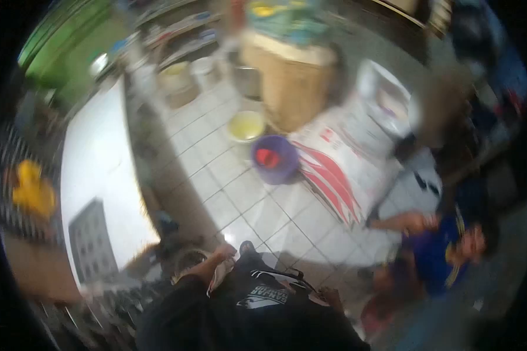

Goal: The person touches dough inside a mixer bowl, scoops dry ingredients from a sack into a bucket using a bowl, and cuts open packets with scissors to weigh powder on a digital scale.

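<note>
Tiled floor; white worktop set at left. Pale cloth seen just beside left hand, near dark shirt; whether clenched in grip cannot be told. Right hand not surely made out, grip likewise unclear. Cloth best kept gathered.

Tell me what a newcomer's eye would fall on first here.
Probably the purple tub near the middle of the picture, with a bright red thing inside it. Just right of it is a big white sack with sweeping red stripes. At left, the long white tabletop stands out, with something vivid yellow left of it.
</note>
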A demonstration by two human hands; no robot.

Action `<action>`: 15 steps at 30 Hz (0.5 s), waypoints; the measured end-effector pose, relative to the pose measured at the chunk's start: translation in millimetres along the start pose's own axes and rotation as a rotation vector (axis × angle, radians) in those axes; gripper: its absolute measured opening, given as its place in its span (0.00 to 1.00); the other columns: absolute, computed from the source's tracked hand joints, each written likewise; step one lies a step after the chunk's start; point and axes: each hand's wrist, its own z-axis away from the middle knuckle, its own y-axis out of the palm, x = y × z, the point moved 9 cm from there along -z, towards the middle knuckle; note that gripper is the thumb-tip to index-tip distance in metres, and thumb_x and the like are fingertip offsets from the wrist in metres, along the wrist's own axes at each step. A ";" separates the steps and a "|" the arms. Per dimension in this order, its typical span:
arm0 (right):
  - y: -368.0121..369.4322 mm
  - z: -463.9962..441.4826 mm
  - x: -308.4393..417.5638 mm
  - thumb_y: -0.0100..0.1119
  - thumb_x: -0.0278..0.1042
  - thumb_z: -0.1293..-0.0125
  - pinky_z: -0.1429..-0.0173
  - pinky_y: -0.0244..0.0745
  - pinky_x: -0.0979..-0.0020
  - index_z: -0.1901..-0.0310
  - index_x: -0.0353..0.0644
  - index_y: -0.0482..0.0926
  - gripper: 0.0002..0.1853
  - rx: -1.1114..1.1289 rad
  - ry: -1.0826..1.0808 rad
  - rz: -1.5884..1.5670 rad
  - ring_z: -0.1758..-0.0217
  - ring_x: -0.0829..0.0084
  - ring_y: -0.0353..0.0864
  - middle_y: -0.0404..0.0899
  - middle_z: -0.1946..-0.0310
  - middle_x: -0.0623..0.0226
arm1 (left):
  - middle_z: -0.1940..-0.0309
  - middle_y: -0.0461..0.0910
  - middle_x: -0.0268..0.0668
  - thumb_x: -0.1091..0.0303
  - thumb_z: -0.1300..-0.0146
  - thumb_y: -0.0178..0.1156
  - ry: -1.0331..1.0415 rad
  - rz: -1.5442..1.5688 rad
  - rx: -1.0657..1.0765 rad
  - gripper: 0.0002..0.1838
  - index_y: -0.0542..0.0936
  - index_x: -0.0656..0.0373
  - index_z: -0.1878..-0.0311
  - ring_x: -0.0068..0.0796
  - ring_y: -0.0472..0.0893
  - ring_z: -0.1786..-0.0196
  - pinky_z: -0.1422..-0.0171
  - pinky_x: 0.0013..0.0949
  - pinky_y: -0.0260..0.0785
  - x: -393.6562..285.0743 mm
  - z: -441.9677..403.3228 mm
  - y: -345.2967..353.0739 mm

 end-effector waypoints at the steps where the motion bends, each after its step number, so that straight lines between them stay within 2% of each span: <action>1: 1.0 -26.5 7.3 0.57 0.37 0.32 0.65 0.79 0.66 0.54 0.34 0.80 0.14 0.059 -0.003 0.022 0.66 0.66 0.83 0.84 0.63 0.59 | 0.60 0.84 0.40 0.58 0.42 0.63 -0.005 -0.418 0.145 0.18 0.82 0.56 0.51 0.37 0.84 0.63 0.59 0.37 0.77 8.3 8.6 1.8; 2: 1.4 -52.7 16.8 0.56 0.37 0.32 0.64 0.79 0.65 0.55 0.34 0.80 0.14 0.119 -0.007 0.045 0.66 0.66 0.83 0.83 0.62 0.59 | 0.59 0.84 0.40 0.58 0.42 0.62 0.051 -0.828 0.293 0.19 0.82 0.55 0.50 0.40 0.84 0.63 0.57 0.39 0.78 -11.6 14.5 0.0; 3: 0.6 -83.0 13.3 0.58 0.38 0.33 0.64 0.78 0.66 0.56 0.35 0.80 0.14 0.138 0.157 0.265 0.66 0.68 0.82 0.83 0.64 0.60 | 0.59 0.84 0.40 0.58 0.42 0.62 0.007 -0.810 0.223 0.19 0.82 0.55 0.50 0.40 0.84 0.63 0.57 0.39 0.78 -29.7 23.4 -16.6; 4: -9.1 -109.0 12.4 0.59 0.39 0.34 0.64 0.78 0.66 0.57 0.36 0.79 0.13 0.134 0.321 0.490 0.66 0.69 0.82 0.82 0.66 0.62 | 0.58 0.84 0.40 0.56 0.41 0.61 -0.342 -0.459 0.066 0.19 0.82 0.55 0.49 0.41 0.84 0.63 0.56 0.40 0.78 -22.2 35.8 -39.4; 5: -5.3 -135.7 45.7 0.59 0.39 0.34 0.64 0.78 0.66 0.57 0.36 0.79 0.13 0.162 0.292 0.544 0.66 0.69 0.82 0.82 0.66 0.62 | 0.61 0.85 0.42 0.55 0.41 0.59 -0.550 -0.227 -0.017 0.20 0.82 0.58 0.51 0.39 0.85 0.65 0.59 0.40 0.77 -11.0 43.1 -58.8; 6: -5.0 -150.1 76.7 0.61 0.39 0.37 0.65 0.76 0.65 0.60 0.38 0.79 0.12 0.051 0.356 0.150 0.67 0.69 0.80 0.81 0.69 0.64 | 0.65 0.85 0.44 0.54 0.40 0.58 -0.740 0.002 -0.151 0.21 0.83 0.60 0.53 0.38 0.86 0.66 0.61 0.39 0.77 -2.0 53.4 -78.2; 7: -8.7 -170.4 89.3 0.63 0.39 0.40 0.66 0.75 0.65 0.62 0.41 0.78 0.11 -0.049 0.426 -0.260 0.69 0.68 0.79 0.80 0.72 0.65 | 0.65 0.85 0.44 0.54 0.40 0.58 -0.764 0.025 -0.188 0.21 0.83 0.60 0.53 0.38 0.86 0.66 0.61 0.39 0.77 -1.6 45.8 -90.5; 8: -1.7 -190.5 113.1 0.63 0.39 0.40 0.66 0.75 0.65 0.62 0.41 0.78 0.11 -0.013 0.422 -0.229 0.69 0.68 0.79 0.80 0.72 0.65 | 0.65 0.85 0.44 0.53 0.40 0.58 -0.752 0.060 -0.193 0.22 0.83 0.61 0.52 0.37 0.86 0.66 0.61 0.39 0.77 -0.6 48.3 -104.1; 9: 8.6 -225.1 198.2 0.64 0.38 0.44 0.67 0.74 0.65 0.64 0.42 0.77 0.11 0.066 -0.356 0.320 0.71 0.66 0.77 0.77 0.75 0.65 | 0.65 0.85 0.43 0.53 0.40 0.58 -0.741 0.088 -0.203 0.22 0.83 0.62 0.52 0.36 0.86 0.66 0.60 0.38 0.77 6.6 50.5 -123.5; 10: 50.2 -217.0 253.5 0.65 0.38 0.48 0.67 0.74 0.65 0.65 0.44 0.77 0.11 0.137 -1.176 0.821 0.72 0.64 0.75 0.75 0.78 0.64 | 0.63 0.85 0.45 0.54 0.40 0.58 -0.743 0.055 -0.301 0.22 0.83 0.62 0.51 0.36 0.86 0.65 0.57 0.38 0.77 12.7 55.0 -146.9; 11: 66.4 -255.2 260.2 0.65 0.37 0.50 0.69 0.73 0.64 0.68 0.45 0.76 0.10 0.223 -1.126 0.949 0.73 0.63 0.75 0.75 0.78 0.64 | 0.62 0.85 0.46 0.54 0.41 0.59 -0.820 0.217 -0.389 0.22 0.82 0.62 0.51 0.38 0.86 0.64 0.53 0.38 0.77 11.5 63.4 -168.9; 12: 83.0 -286.4 257.4 0.65 0.36 0.52 0.70 0.73 0.63 0.71 0.46 0.76 0.09 0.314 -1.086 1.077 0.73 0.62 0.75 0.74 0.78 0.64 | 0.62 0.85 0.46 0.54 0.41 0.60 -0.778 0.228 -0.429 0.22 0.82 0.62 0.51 0.38 0.85 0.63 0.51 0.39 0.76 16.5 61.4 -184.9; 13: 106.8 -296.2 285.9 0.64 0.36 0.51 0.73 0.72 0.62 0.75 0.47 0.75 0.07 0.059 -1.340 1.278 0.74 0.64 0.77 0.76 0.78 0.67 | 0.61 0.85 0.46 0.53 0.40 0.60 -0.726 0.150 -0.384 0.22 0.82 0.62 0.51 0.39 0.85 0.63 0.52 0.40 0.76 28.1 55.8 -200.8; 14: 126.0 -320.3 295.7 0.63 0.37 0.48 0.73 0.73 0.61 0.74 0.45 0.76 0.07 0.229 -1.333 1.317 0.73 0.63 0.78 0.76 0.77 0.65 | 0.62 0.85 0.46 0.53 0.40 0.60 -0.693 0.087 -0.465 0.22 0.82 0.61 0.52 0.39 0.85 0.64 0.54 0.41 0.76 52.8 53.3 -207.2; 15: 144.6 -344.2 304.5 0.61 0.38 0.44 0.73 0.74 0.61 0.73 0.44 0.78 0.08 0.410 -1.308 1.345 0.73 0.62 0.79 0.76 0.77 0.63 | 0.64 0.85 0.44 0.52 0.40 0.60 -0.766 0.210 -0.530 0.21 0.82 0.59 0.52 0.38 0.84 0.65 0.55 0.40 0.75 47.9 56.5 -217.0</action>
